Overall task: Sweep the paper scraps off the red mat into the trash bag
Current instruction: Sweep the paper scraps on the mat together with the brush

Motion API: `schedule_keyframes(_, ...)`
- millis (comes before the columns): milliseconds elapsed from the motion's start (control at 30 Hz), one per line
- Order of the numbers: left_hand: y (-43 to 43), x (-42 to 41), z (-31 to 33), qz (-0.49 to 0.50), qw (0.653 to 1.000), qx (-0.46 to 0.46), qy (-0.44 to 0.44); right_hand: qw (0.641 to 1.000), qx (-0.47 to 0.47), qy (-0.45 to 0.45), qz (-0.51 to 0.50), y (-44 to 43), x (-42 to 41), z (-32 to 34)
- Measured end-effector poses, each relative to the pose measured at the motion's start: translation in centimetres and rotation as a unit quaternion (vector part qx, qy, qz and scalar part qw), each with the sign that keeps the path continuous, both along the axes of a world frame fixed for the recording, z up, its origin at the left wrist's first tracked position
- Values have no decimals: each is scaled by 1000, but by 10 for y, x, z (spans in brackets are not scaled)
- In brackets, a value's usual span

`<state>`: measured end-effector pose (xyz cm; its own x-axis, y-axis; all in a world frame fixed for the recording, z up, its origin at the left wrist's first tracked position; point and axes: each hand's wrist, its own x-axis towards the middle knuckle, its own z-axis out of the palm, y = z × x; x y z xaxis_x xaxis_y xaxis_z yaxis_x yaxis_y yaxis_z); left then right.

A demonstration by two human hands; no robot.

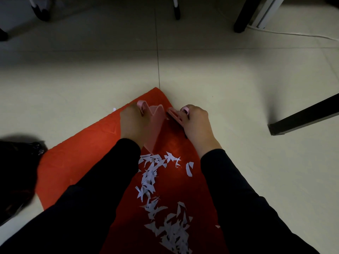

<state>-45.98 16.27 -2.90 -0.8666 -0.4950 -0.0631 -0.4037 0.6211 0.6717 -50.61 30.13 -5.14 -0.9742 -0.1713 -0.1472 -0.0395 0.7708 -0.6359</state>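
A red mat (88, 153) lies on the tiled floor, one corner pointing away from me. White paper scraps (156, 189) trail down its middle toward me, with one scrap (114, 109) off the mat on the floor. My left hand (133, 125) grips the looped handle of a pink dustpan (155, 125), which stands on the mat near the far corner. My right hand (197, 123) grips a pink hand brush (175, 115) just right of the pan. A black trash bag (16, 173) sits at the left edge.
Black furniture legs stand at the far left (41, 12), far middle (177, 11) and far right (245, 17). A dark bar (304, 116) reaches in from the right. A white cable (293, 34) runs along the floor at the back right.
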Motion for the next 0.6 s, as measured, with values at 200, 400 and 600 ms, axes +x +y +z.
schedule_keyframes(200,-8,11,5,25,999,11,25,999,32,-31,25,-6,2,1)
schedule_keyframes(400,-21,27,12,90,995,12,29,998,-30,-47,4,10,6,35)
schedule_keyframes(600,-36,41,12,141,989,35,29,998,-44,-30,-34,8,5,35)
